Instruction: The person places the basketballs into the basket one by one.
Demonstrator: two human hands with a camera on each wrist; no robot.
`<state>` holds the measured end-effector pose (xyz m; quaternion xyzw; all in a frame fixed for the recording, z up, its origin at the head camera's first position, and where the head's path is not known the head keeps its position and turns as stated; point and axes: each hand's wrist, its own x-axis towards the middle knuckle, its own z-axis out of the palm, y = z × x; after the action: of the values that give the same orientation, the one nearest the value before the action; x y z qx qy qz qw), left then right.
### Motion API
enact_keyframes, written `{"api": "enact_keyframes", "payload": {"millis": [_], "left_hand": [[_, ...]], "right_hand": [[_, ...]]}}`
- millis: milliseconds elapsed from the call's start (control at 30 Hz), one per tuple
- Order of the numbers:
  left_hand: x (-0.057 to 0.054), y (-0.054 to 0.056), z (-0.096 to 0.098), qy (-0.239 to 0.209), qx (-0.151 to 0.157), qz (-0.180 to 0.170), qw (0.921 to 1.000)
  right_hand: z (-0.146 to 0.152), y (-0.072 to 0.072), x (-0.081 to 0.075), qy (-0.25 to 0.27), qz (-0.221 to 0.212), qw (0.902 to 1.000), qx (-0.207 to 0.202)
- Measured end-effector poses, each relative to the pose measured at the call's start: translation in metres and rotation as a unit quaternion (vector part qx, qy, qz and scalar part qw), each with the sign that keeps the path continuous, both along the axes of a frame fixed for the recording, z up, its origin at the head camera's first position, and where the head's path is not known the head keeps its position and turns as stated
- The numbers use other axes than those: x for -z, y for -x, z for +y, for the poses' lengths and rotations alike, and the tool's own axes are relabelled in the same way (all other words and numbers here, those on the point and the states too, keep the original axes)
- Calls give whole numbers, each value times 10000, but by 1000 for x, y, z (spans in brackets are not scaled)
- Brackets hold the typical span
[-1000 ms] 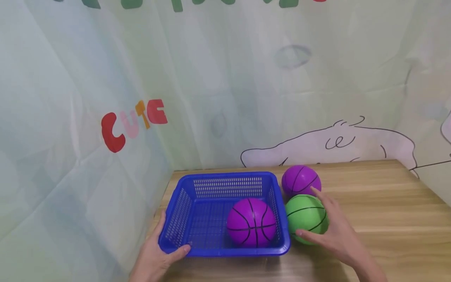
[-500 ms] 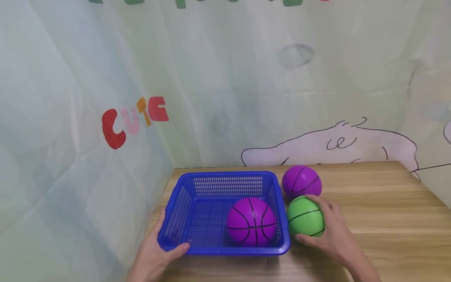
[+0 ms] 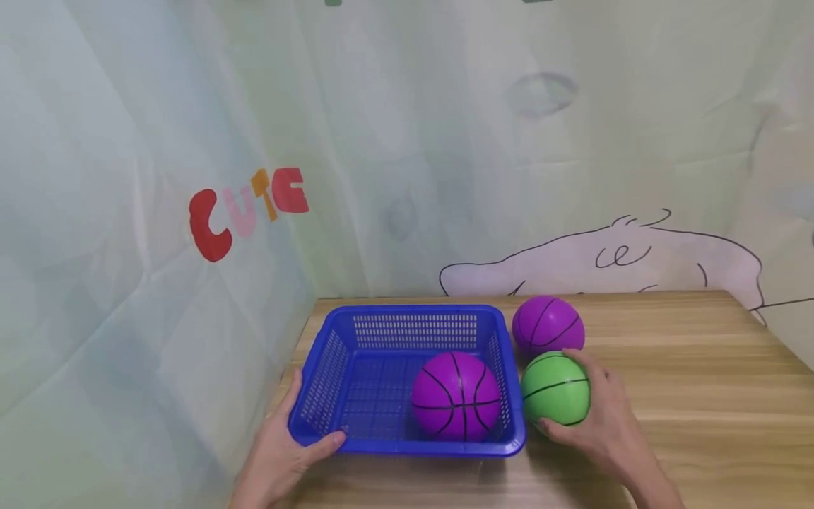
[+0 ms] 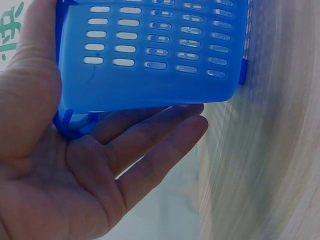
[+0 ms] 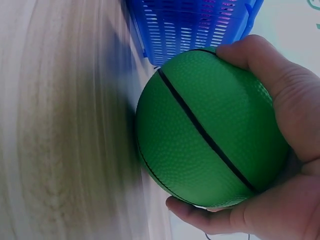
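A blue plastic basket (image 3: 407,448) with slotted sides stands on the wooden table, holding one purple ball (image 3: 456,397) with black basketball lines at its right side. My left hand (image 3: 275,452) grips the basket's near left corner, thumb on the front rim. In the left wrist view its fingers (image 4: 155,150) reach along the outer wall. Just right of the basket, my right hand (image 3: 607,417) holds a green ball (image 3: 555,390), also lined like a basketball. The right wrist view shows the thumb and fingers on opposite sides of this green ball (image 5: 210,130).
Behind the green ball a second purple ball (image 3: 548,325) rests near the basket's far right corner. The wooden table (image 3: 699,367) extends to the right. A printed cloth backdrop (image 3: 407,141) hangs behind the table and along its left side.
My right hand has closed in on the green ball, its fingers now around the upper right side. The basket, left hand and purple balls keep their places; the view has shifted slightly.
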<state>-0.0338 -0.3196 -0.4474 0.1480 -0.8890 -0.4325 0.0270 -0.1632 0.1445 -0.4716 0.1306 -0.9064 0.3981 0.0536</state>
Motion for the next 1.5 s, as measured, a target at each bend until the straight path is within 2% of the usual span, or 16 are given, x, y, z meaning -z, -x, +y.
{"api": "enact_keyframes", "payload": {"millis": [333, 667, 967, 1233, 1367, 1500], "left_hand": [[0, 4, 1, 6, 22, 206, 9998], [6, -3, 2, -148, 24, 153, 9998], [0, -2, 1, -20, -36, 133, 9999], [-1, 0, 3, -152, -210, -77, 9996], [0, 0, 3, -130, -203, -48, 9997], [-2, -4, 2, -128, -238, 42, 9996]], "right_hand": [[0, 2, 0, -8, 220, 9995, 224], [8, -6, 4, 29, 245, 9996, 136], [8, -2, 0, -116, 51, 9999, 65], [9, -2, -5, 94, 53, 9999, 30], [11, -7, -16, 334, 28, 9991, 277], [10, -14, -41, 677, 14, 9958, 612]]}}
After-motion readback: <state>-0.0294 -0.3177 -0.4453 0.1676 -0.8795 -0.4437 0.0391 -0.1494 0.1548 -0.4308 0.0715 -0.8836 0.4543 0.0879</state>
